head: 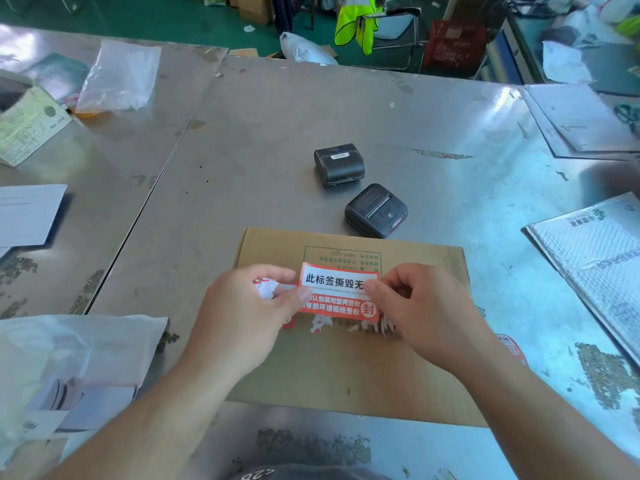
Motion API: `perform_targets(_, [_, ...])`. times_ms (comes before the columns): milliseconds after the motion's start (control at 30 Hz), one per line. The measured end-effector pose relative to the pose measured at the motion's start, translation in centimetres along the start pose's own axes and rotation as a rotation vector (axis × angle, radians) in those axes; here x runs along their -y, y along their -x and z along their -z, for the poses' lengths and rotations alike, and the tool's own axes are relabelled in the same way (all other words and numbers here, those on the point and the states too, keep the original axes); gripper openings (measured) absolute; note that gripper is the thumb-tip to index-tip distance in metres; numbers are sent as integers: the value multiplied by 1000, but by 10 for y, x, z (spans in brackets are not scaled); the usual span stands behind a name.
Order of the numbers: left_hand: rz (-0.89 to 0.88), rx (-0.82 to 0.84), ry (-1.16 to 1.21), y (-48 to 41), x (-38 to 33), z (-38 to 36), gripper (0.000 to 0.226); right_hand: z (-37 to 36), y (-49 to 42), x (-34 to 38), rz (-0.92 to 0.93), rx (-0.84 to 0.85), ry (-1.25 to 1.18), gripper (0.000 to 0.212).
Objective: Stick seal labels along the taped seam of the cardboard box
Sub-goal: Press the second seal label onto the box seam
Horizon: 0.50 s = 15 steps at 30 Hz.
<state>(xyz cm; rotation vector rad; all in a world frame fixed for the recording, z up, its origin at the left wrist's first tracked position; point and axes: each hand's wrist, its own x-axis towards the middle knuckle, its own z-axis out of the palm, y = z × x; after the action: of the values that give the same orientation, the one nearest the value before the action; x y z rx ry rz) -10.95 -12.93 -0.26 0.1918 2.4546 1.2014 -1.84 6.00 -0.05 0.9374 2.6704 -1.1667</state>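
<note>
A flat brown cardboard box [349,372] lies on the metal table in front of me. Over its middle I hold a red-and-white seal label [337,292] with black Chinese print. My left hand [249,306] pinches the label's left edge and also holds a crumpled scrap of white backing paper [266,287]. My right hand [426,306] pinches the label's right edge. Torn red-and-white label remnants [349,323] run across the box just below the label. Whether the label touches the box I cannot tell.
Two small black portable printers [339,163] [376,210] stand beyond the box. A padded mailer [599,265] lies at right, plastic bags [117,77] [69,358] at left, papers [27,213] at the left edge. Another red label [512,348] lies right of the box.
</note>
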Motion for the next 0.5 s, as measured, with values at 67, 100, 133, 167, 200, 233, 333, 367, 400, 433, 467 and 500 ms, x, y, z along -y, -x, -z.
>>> perform_targets(67, [5, -3, 4, 0, -2, 4, 8, 0, 2, 0, 13, 0, -23, 33])
perform_targets(100, [3, -8, -7, 1, -2, 5, 10, 0, 3, 1, 14, 4, -28, 32])
perform_targets(133, [2, -12, -17, 2, -2, 6, 11, 1, 3, 1, 13, 9, -29, 32])
perform_targets(167, [0, -14, -22, 3, -3, 7, 11, 1, 4, 1, 12, 14, -26, 31])
perform_targets(200, [-2, -10, -21, 4, -4, 7, 11, 1, 4, 1, 11, 18, -22, 32])
perform_targets(233, [-3, -10, -20, 5, -5, 7, 10, 1, 4, 1, 12, 22, -20, 32])
perform_targets(333, [-21, -39, -20, 8, -6, 6, 13, 1, 4, 1, 0, 39, -21, 33])
perform_targets(367, [-17, -50, -13, 8, -6, 6, 14, 2, 4, 2, -8, 53, -16, 34])
perform_targets(400, [-10, -55, -12, 7, -6, 5, 14, 3, 5, 3, -16, 72, -3, 34])
perform_targets(433, [0, -55, -12, 8, -6, 4, 14, 3, 5, 3, -24, 93, 14, 34])
perform_targets(467, [11, -51, -6, 8, -5, 3, 14, 4, 6, 4, -31, 113, 27, 34])
perform_targets(500, [18, -47, 4, 7, -4, 2, 14, 5, 6, 4, -38, 129, 32, 35])
